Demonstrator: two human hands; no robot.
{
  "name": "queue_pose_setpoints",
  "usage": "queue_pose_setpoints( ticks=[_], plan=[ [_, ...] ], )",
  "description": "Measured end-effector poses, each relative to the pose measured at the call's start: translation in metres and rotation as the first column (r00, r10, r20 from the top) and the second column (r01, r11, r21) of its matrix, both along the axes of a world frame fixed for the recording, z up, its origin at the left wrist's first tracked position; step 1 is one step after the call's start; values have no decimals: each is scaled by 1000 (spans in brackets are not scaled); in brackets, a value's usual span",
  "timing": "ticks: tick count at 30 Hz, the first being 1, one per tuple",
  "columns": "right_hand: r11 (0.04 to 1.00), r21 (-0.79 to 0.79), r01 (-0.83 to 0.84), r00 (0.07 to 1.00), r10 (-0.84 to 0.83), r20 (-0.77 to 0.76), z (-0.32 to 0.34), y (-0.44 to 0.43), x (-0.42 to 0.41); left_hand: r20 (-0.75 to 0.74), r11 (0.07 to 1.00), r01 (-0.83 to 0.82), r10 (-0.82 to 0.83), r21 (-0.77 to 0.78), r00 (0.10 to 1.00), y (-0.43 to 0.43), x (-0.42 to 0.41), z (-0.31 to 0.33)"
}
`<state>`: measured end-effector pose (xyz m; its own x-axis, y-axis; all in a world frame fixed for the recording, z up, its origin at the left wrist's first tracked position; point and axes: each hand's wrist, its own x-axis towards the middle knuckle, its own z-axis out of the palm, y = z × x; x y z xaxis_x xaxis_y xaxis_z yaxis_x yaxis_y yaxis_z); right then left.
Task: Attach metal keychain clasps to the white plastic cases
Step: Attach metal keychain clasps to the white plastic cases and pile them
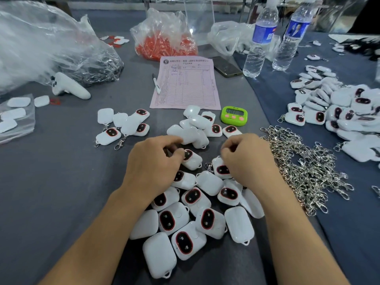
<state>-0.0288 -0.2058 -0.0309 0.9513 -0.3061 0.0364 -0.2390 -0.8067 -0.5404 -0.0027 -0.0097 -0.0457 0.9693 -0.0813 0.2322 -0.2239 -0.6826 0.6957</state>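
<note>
I count fourteen white cases [208,183] piled between the forearms, some showing a red-ringed dark window, others face down. About eight more lie just beyond the hands, and six clasped cases [108,136] sit apart on the left. The left hand [152,167] is curled, its thumb touching one case [192,161]. The right hand [248,161] is curled over another case [222,169] that carries a clasp [208,166]. Whether either hand truly grips, I cannot tell. A tangled heap of metal clasps [304,167], too many to count, lies just right of the right hand.

Further back I see two water bottles [260,42], one green timer [234,116], one pink form [185,85], one pen [156,84], one phone [226,66] and one bag of orange parts [164,38]. A grey cloth [61,182] covers the table, with a blue cloth [349,223] on the right. A metal frame [146,3] stands behind.
</note>
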Motion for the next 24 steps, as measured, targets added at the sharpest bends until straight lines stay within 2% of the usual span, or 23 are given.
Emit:
queue_pose_setpoints(
  ticks=[3, 5, 8, 10, 14, 18, 21, 24],
  plan=[
    [996, 19, -90, 993, 91, -75, 1, -1, -2, 60, 1000, 7, -8, 13, 998, 0, -1, 0],
    [988, 57, -147, 985, 151, -88, 3, 1, -4, 91, 994, 88, -94, 62, 991, -3, -4, 3],
    [978, 81, -194, 978, 200, -66, 3, 10, -6, 152, 950, 197, -237, 242, 959, -15, -12, 6],
    [978, 75, -193, 978, 198, -69, 3, 10, -6, 114, 907, 230, -286, 353, 952, -23, -17, 3],
    [995, 12, -95, 991, 96, -98, 2, 2, -5, 40, 854, 300, -349, 424, 936, -24, -15, 0],
    [998, -63, 32, 999, -29, 34, -2, 7, -6, 33, 801, 353, -420, 483, 907, -19, -14, 4],
    [999, 46, -11, 991, 5, 131, -2, 15, -5, 24, 768, 395, -469, 503, 883, -16, -15, 7],
    [992, 99, -82, 993, 72, 97, -4, 22, -6, 43, 741, 381, -482, 554, 875, -16, -16, 6]
  ],
)
